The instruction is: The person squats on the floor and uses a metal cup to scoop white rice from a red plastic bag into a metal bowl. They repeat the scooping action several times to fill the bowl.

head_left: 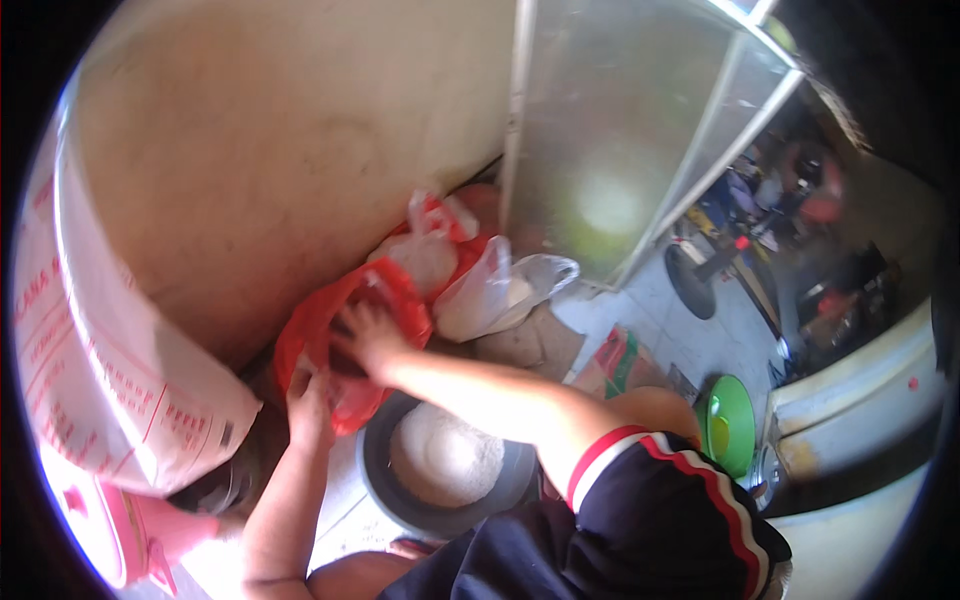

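A red plastic bag (300, 330) stands against the wall with its mouth spread wide. My left hand (309, 401) grips the near edge of the bag. Inside the mouth, my right hand (371, 341) has its fingers apart, with nothing visible in it; its fingertips are in shadow. The bag's contents are too dark to make out. Below my right forearm sits a grey basin (379, 480) with white, powdery or grainy material (450, 457) in it.
Clear plastic bags with pale contents (480, 307) lie right of the red bag, on flattened cardboard (525, 341). A large printed white sack (135, 390) stands at left above a pink container (112, 525). A glass-panelled cabinet (615, 150) and a green bowl (739, 412) are at right.
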Action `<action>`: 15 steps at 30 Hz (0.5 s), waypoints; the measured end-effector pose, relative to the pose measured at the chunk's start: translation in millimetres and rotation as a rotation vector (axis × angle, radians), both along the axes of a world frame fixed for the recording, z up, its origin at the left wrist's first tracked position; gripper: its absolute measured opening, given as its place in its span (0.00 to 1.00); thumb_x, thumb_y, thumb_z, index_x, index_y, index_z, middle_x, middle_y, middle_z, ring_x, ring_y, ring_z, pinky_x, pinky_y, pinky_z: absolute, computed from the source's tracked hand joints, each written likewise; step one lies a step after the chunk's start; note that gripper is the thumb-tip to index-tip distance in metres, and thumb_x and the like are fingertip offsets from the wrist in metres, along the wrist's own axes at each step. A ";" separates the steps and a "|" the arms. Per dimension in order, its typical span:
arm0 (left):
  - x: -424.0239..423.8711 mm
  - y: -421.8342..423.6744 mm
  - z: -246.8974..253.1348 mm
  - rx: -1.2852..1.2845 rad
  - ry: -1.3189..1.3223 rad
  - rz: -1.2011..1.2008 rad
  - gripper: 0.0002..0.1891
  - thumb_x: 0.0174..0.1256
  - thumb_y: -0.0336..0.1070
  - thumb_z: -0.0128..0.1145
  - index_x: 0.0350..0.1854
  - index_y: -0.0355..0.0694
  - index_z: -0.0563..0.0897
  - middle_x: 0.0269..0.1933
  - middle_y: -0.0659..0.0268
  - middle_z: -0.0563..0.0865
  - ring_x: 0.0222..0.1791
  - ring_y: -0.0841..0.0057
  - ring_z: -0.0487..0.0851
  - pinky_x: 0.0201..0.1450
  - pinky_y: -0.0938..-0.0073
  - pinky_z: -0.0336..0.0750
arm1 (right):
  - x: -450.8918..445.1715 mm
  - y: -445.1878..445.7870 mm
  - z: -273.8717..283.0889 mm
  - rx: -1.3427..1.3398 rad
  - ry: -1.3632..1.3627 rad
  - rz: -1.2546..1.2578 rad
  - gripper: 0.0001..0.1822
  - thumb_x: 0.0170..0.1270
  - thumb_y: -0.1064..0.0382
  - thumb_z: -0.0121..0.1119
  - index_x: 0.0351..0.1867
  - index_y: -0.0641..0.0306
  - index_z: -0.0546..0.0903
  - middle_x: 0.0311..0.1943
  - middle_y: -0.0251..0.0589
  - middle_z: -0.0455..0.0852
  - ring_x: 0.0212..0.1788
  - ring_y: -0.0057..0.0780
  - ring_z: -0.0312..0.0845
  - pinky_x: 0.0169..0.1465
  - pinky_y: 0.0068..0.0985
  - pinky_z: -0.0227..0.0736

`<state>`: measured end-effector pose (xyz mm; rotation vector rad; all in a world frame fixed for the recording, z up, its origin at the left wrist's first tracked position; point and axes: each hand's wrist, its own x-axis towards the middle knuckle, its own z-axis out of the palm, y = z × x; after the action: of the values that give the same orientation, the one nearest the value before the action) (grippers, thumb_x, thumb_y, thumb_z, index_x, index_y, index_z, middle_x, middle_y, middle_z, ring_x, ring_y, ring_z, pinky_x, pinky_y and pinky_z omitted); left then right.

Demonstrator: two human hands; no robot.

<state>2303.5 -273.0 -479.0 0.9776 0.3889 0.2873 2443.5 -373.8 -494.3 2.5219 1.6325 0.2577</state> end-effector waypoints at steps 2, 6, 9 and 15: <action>-1.8 -5.3 17.1 0.043 0.180 0.150 0.04 0.57 0.28 0.48 0.29 0.47 0.70 0.24 0.76 0.70 0.22 0.88 0.70 0.25 0.86 0.66 | 6.2 13.3 28.1 -0.114 0.117 -0.086 0.29 0.47 0.56 0.58 0.57 0.46 0.71 0.60 0.52 0.58 0.60 0.50 0.56 0.64 0.51 0.46; 1.2 -0.9 -3.0 0.227 0.114 0.223 0.08 0.55 0.28 0.51 0.37 0.36 0.74 0.31 0.67 0.77 0.31 0.82 0.73 0.35 0.80 0.69 | 22.0 5.6 23.9 -0.099 -0.045 -0.161 0.46 0.35 0.47 0.69 0.62 0.43 0.63 0.64 0.52 0.52 0.65 0.52 0.47 0.64 0.54 0.43; -3.0 2.5 1.8 0.237 0.224 0.055 0.19 0.55 0.27 0.48 0.52 0.34 0.73 0.42 0.64 0.79 0.39 0.80 0.77 0.42 0.80 0.70 | 13.0 25.9 10.1 -0.126 -0.010 -0.268 0.48 0.33 0.43 0.70 0.63 0.42 0.62 0.66 0.53 0.48 0.67 0.53 0.43 0.63 0.56 0.44; -6.7 -2.4 11.6 0.150 0.100 0.100 0.30 0.55 0.25 0.47 0.65 0.38 0.60 0.47 0.64 0.76 0.45 0.79 0.75 0.45 0.80 0.71 | -6.7 29.1 -15.3 -0.128 0.031 -0.216 0.46 0.35 0.38 0.67 0.61 0.42 0.64 0.65 0.54 0.48 0.65 0.54 0.44 0.60 0.55 0.49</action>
<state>2296.8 -275.4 -467.4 1.1246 0.5140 0.3630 2436.8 -344.7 -509.6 2.5868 1.3243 0.0894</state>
